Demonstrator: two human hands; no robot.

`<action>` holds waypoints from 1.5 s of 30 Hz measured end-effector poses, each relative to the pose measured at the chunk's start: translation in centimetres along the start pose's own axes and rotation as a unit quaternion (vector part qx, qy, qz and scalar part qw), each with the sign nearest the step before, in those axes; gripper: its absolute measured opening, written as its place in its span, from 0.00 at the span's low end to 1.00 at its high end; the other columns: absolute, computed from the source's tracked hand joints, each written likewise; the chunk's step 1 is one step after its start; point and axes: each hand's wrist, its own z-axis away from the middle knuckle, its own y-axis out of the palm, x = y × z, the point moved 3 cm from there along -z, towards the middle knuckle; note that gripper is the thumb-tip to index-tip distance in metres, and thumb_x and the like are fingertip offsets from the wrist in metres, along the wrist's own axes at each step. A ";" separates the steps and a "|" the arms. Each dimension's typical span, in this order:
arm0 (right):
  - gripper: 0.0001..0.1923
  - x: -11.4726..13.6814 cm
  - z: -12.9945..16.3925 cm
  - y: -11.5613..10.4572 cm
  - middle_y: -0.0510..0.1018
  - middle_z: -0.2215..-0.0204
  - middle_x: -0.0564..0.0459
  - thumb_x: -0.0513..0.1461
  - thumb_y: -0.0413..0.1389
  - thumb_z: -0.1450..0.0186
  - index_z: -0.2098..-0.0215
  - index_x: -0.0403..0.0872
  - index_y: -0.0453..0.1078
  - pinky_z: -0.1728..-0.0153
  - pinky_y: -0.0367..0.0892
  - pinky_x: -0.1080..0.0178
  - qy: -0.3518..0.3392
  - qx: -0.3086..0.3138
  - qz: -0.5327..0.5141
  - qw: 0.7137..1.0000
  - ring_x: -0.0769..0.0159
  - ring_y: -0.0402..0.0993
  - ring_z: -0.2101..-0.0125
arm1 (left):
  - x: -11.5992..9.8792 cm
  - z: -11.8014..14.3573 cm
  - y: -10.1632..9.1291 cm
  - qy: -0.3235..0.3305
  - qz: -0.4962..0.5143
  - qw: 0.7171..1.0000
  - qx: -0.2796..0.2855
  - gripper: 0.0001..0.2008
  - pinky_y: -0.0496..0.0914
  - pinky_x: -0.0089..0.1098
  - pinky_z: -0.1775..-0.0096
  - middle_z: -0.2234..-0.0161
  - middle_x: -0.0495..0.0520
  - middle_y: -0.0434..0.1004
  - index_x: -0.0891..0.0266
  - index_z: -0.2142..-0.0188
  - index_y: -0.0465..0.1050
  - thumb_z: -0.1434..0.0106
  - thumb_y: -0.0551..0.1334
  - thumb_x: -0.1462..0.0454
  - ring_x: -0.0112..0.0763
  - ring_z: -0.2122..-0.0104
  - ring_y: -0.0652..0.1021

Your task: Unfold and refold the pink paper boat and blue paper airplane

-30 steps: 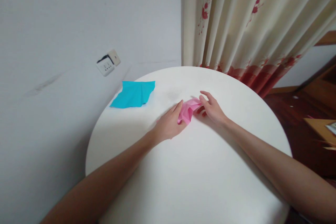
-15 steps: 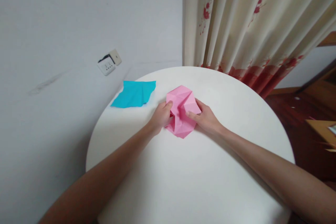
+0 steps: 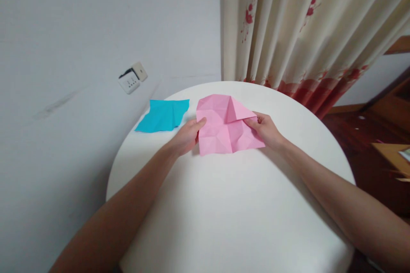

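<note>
Between my two hands is a creased sheet of pink paper (image 3: 218, 126), mostly spread, with a raised fold standing up at its upper right. My left hand (image 3: 188, 136) pinches the left edge, thumb on top and the fingers beneath, largely hidden. On the other side, my right hand (image 3: 266, 129) grips the right edge near the fold, its thumb over the paper. A creased sheet of blue paper (image 3: 163, 115) lies by itself to the left, beyond my left hand.
The papers are on a round white table (image 3: 230, 204). A wall with a socket (image 3: 129, 82) borders its left side. Behind it hangs a cream curtain (image 3: 275, 30) with red flowers. At the far right, a wooden piece of furniture (image 3: 389, 156) stands lower down.
The pink paper has gone from a bunched shape to a wider, flatter sheet. My hands have moved apart, the left one leftward and the right one rightward. The blue paper stays put.
</note>
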 end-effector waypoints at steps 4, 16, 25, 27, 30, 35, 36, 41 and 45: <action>0.28 0.6 -0.2 -0.7 0.82 0.59 0.51 0.42 0.67 0.48 0.49 0.49 0.74 0.65 0.71 0.63 0.008 0.068 -0.039 0.997 0.61 0.77 0.65 | 0.0 -0.3 -0.3 0.009 -0.012 1.000 0.008 0.16 0.75 0.36 0.58 0.60 0.63 0.83 0.69 0.57 0.78 0.39 0.68 0.58 0.42 0.60 0.83; 0.31 0.4 -0.6 -1.7 0.82 0.60 0.51 0.41 0.66 0.47 0.44 0.50 0.70 0.67 0.69 0.63 -0.004 0.042 -0.017 0.999 0.62 0.76 0.67 | 0.2 -1.1 -1.2 0.002 -0.016 0.998 -0.054 0.11 0.75 0.36 0.62 0.65 0.62 0.84 0.69 0.62 0.80 0.44 0.69 0.65 0.40 0.67 0.82; 0.13 0.3 -1.1 -1.9 0.78 0.70 0.52 0.48 0.64 0.42 0.74 0.47 0.74 0.66 0.66 0.62 -0.081 -0.060 0.038 0.994 0.66 0.70 0.70 | 0.7 -1.0 -1.3 0.015 -0.055 0.998 -0.033 0.17 0.74 0.39 0.61 0.65 0.62 0.84 0.69 0.62 0.81 0.49 0.74 0.59 0.44 0.65 0.83; 0.14 0.5 -1.1 -2.1 0.75 0.75 0.54 0.48 0.63 0.42 0.76 0.47 0.72 0.70 0.63 0.63 -0.079 -0.096 0.036 0.992 0.67 0.67 0.73 | 0.7 -1.0 -1.3 0.030 -0.066 0.997 -0.022 0.19 0.75 0.40 0.59 0.65 0.62 0.84 0.69 0.62 0.81 0.50 0.75 0.57 0.45 0.65 0.83; 0.15 0.5 -1.2 -2.4 0.69 0.80 0.57 0.48 0.63 0.42 0.78 0.47 0.69 0.74 0.58 0.64 -0.082 -0.150 0.064 0.983 0.69 0.61 0.77 | 0.5 -1.0 -1.4 0.050 -0.079 0.996 -0.003 0.19 0.75 0.41 0.58 0.65 0.61 0.84 0.68 0.62 0.81 0.50 0.75 0.56 0.45 0.63 0.83; 0.16 0.2 -1.4 -3.0 0.66 0.80 0.58 0.50 0.61 0.40 0.77 0.48 0.68 0.74 0.56 0.64 -0.107 -0.192 0.080 0.972 0.69 0.59 0.77 | 0.5 -1.1 -1.6 0.063 -0.091 0.994 0.013 0.19 0.76 0.40 0.59 0.64 0.61 0.84 0.67 0.61 0.82 0.49 0.74 0.57 0.45 0.62 0.82; 0.16 0.2 -1.5 -3.0 0.66 0.80 0.58 0.51 0.62 0.41 0.76 0.48 0.68 0.74 0.57 0.64 -0.112 -0.185 0.074 0.974 0.69 0.59 0.77 | 0.5 -1.1 -1.6 0.066 -0.097 0.993 0.009 0.18 0.75 0.41 0.59 0.64 0.61 0.84 0.67 0.61 0.82 0.49 0.74 0.58 0.45 0.62 0.82; 0.20 1.4 -1.2 -3.1 0.79 0.68 0.51 0.56 0.64 0.43 0.74 0.49 0.71 0.64 0.66 0.61 -0.151 -0.088 0.056 0.983 0.62 0.71 0.67 | -0.1 -1.1 -1.6 0.119 -0.167 0.978 0.027 0.08 0.72 0.42 0.50 0.56 0.61 0.83 0.63 0.68 0.83 0.49 0.68 0.65 0.46 0.54 0.80; 0.30 1.6 -0.8 -2.7 0.82 0.66 0.46 0.64 0.54 0.38 0.79 0.49 0.74 0.54 0.67 0.55 -0.106 0.077 0.140 0.981 0.54 0.75 0.59 | -0.9 -1.1 -2.0 0.150 -0.317 0.931 0.097 0.14 0.67 0.45 0.42 0.50 0.56 0.81 0.58 0.70 0.84 0.48 0.59 0.67 0.45 0.47 0.78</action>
